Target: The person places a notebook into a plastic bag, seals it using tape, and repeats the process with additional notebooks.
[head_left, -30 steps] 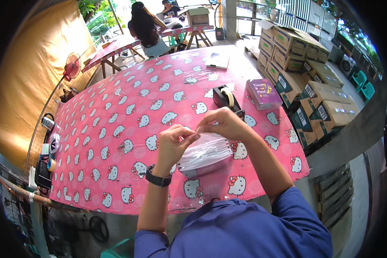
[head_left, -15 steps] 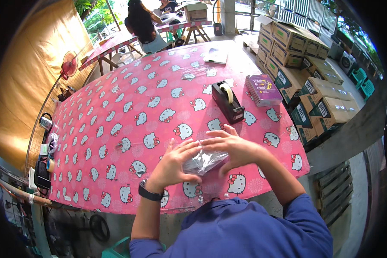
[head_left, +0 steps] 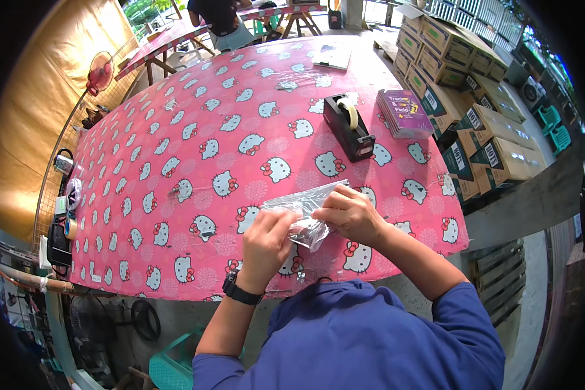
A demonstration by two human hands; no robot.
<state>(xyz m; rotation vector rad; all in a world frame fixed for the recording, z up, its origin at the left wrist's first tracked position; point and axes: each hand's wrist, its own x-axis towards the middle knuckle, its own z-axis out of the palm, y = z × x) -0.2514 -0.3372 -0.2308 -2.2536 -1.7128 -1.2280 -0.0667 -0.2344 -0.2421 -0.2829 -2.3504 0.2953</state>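
A clear plastic bag [head_left: 305, 203] lies flat on the pink cartoon-cat tablecloth [head_left: 201, 130] near the table's front edge. My left hand [head_left: 264, 242], with a black watch on the wrist, presses down on the bag's lower left part. My right hand [head_left: 351, 213] pinches the bag's right side with the fingers curled over it. Whatever the bag contains is hidden under both hands.
A black tape dispenser [head_left: 348, 126] stands beyond the bag, with a purple booklet [head_left: 403, 112] to its right and a small book [head_left: 332, 57] farther back. Stacked cardboard boxes [head_left: 474, 84] line the right side. A person [head_left: 220, 14] sits at another table behind. A fan [head_left: 99, 70] stands at left.
Both hands held the bag up above the table a second ago, then lowered it. Now it lies flat on the tablecloth with both hands pressing and pinching it.
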